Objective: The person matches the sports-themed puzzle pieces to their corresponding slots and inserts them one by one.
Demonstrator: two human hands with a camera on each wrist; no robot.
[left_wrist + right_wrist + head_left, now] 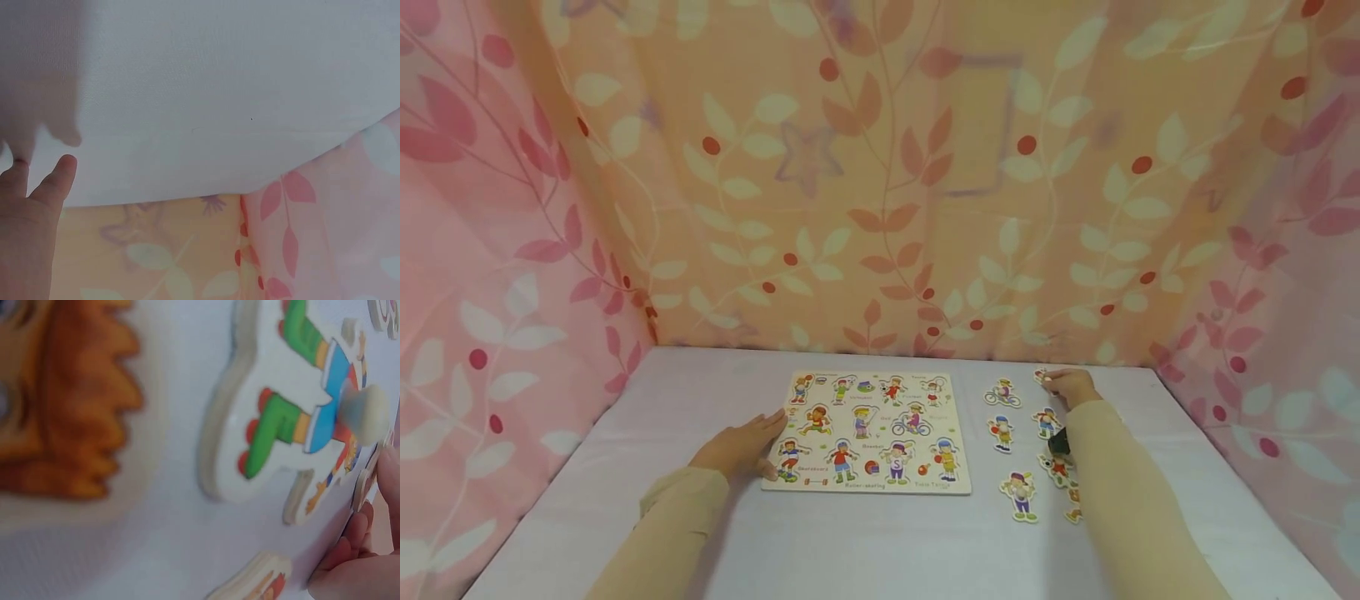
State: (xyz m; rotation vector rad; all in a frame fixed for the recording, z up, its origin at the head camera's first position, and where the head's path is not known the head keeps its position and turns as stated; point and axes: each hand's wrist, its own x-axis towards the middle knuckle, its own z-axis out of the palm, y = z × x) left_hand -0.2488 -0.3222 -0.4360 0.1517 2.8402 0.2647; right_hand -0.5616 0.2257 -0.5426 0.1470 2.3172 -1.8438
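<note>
My left hand (pixel 737 448) lies against the left edge of a wooden picture puzzle board (pixel 867 488), fingers stretched along it and thumb at its lower corner. Printed sports figures cover the board. In the left wrist view only part of that hand (pixel 31 212) shows, over the white cloth. At the back right, my right hand (pixel 1075 387) pinches a small puzzle piece (pixel 1041 376), mostly hidden behind the fingers. Close to the right hand (pixel 362 556) in the right wrist view lies a roller-skater puzzle piece (pixel 284 428) with a pale round knob.
Right of the board lie loose pieces: a cyclist (pixel 1002 393), a figure with a red ball (pixel 1001 434), a batter in purple (pixel 1020 497) and several more, partly under my right forearm. Floral curtains (pixel 880 167) enclose the white table (pixel 865 550) at the back and sides.
</note>
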